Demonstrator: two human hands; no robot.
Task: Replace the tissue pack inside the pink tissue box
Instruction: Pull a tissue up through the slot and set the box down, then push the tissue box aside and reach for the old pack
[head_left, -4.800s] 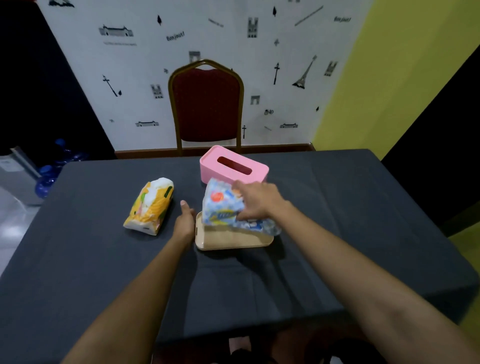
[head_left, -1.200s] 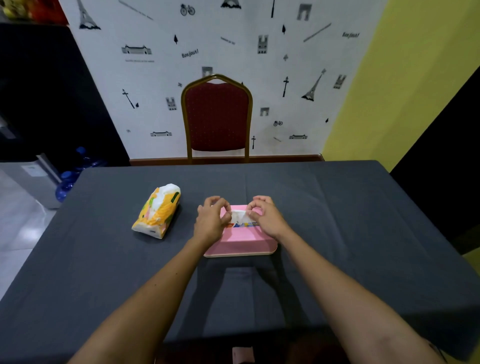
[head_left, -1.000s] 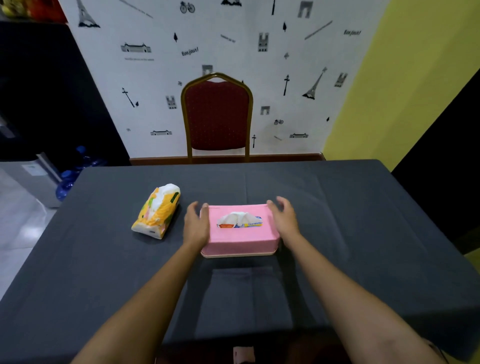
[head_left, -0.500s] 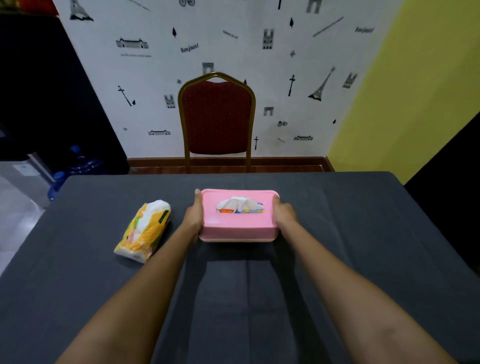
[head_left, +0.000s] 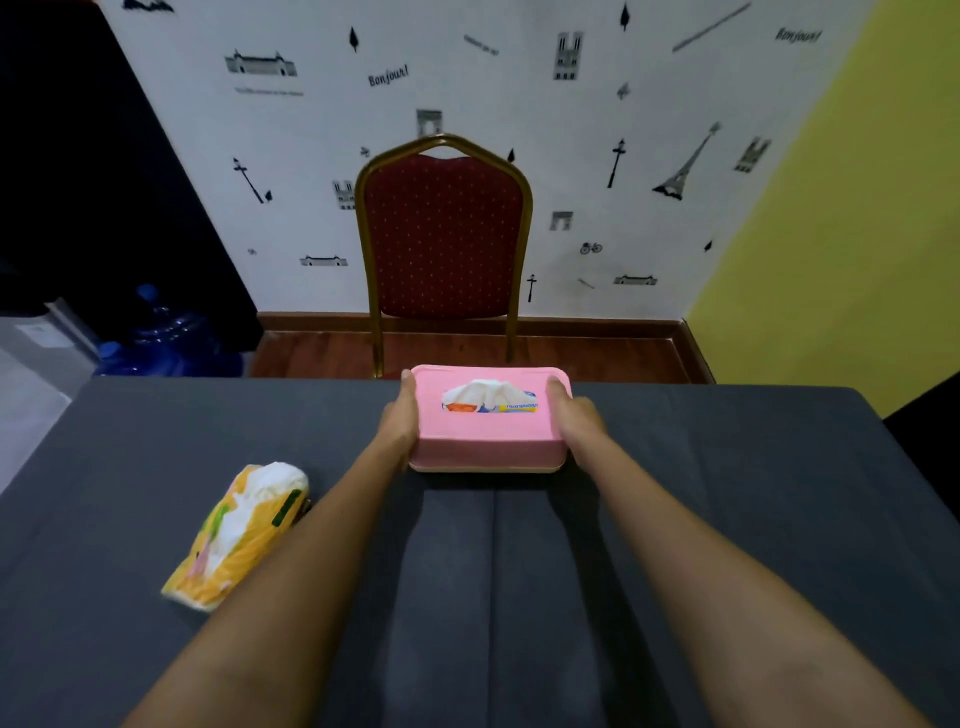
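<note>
Holding the pink box (head_left: 488, 436) between them, both hands press on its short ends: the left hand (head_left: 400, 423) lies flat against the left end with its thumb up along the top edge, and the right hand (head_left: 574, 421) mirrors it on the right end, thumb resting on the top corner. Each grip is thus clamped on the box from the side, fingers mostly hidden behind the ends. Between the two grips, the box sits upright on the bench (head_left: 727, 493), close to the far edge, with its beige base showing as a thin line along the bottom. From the slot in the lid, midway between the hands, a white tissue (head_left: 480, 392) stands up in a loose tuft, and beside it in the slot shows part of the new pack (head_left: 511, 407), with blue, orange and yellow print. Well to the left of the left grip and nearer the person, just beside the left forearm, lies the yellow pack (head_left: 234, 540), torn open with white tissue showing at its far end. Beyond the grips, past the bench edge, stands a red chair (head_left: 441, 228) with a gold frame, against a white wall (head_left: 623, 208) with black stickers.
</note>
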